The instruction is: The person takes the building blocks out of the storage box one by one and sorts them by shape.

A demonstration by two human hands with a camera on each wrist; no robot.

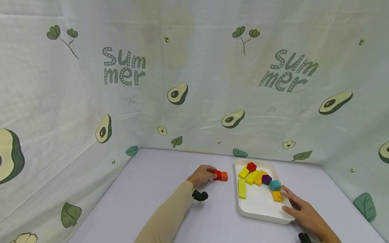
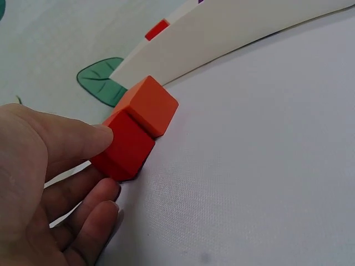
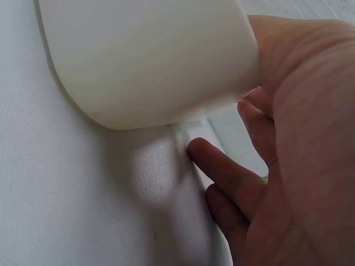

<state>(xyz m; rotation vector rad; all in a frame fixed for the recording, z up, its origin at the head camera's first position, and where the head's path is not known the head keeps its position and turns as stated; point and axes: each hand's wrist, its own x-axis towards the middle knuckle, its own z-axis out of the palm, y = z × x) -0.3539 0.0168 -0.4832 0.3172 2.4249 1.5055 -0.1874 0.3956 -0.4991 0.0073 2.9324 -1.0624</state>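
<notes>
In the head view my left hand (image 1: 203,175) is on the table left of the tray. It pinches a red block (image 2: 130,145) between thumb and fingers, as the left wrist view shows. An orange block (image 2: 150,105) stands against the red one, face to face. My right hand (image 1: 305,211) is at the right edge of the white tray (image 1: 258,216). Its thumb and a finger reach over the rim, near a yellow-orange block (image 1: 277,196) and a teal block (image 1: 275,185). Whether a fingertip touches the yellow-orange block is hard to tell. Other right fingers (image 3: 227,172) hang loosely outside the tray.
Inside the tray lie several yellow blocks, one of them a long yellow block (image 1: 241,188), along with a purple block (image 1: 266,179) and a red block (image 1: 251,166). A printed cloth (image 1: 194,74) hangs behind the white table (image 1: 136,189).
</notes>
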